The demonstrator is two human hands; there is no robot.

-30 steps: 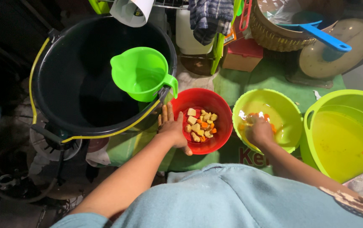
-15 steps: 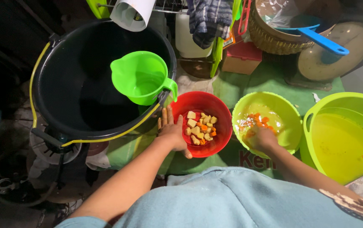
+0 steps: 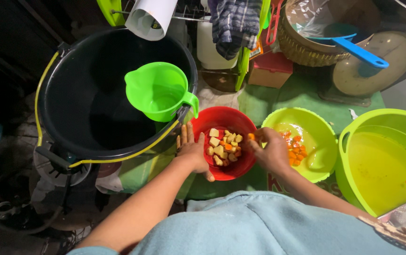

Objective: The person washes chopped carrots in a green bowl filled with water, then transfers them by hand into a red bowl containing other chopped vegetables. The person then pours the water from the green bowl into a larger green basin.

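- Over the red bowl (image 3: pixel 224 147), the right hand (image 3: pixel 270 152) pinches an orange piece (image 3: pixel 250 137), seemingly moving vegetable pieces between bowls.
- Left hand (image 3: pixel 192 152), fingers spread flat, steadies the rim.
- Releasing calls for clearing the rim.

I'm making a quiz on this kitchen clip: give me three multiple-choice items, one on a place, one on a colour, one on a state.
1. Where does the green jug sit?
A. inside the black bucket
B. in the red bowl
C. on the blue ladle

2. What colour is the bowl that the left hand steadies?
A. blue
B. red
C. white

3. What is the state of the right hand?
A. flat on the floor
B. deep in the large tub
C. fingers pinched on an orange piece over the red bowl's rim

Answers: 1 A, the jug rests within the bucket's rim; 2 B, the bowl is plainly red; 3 C, the piece shows at the fingertips.
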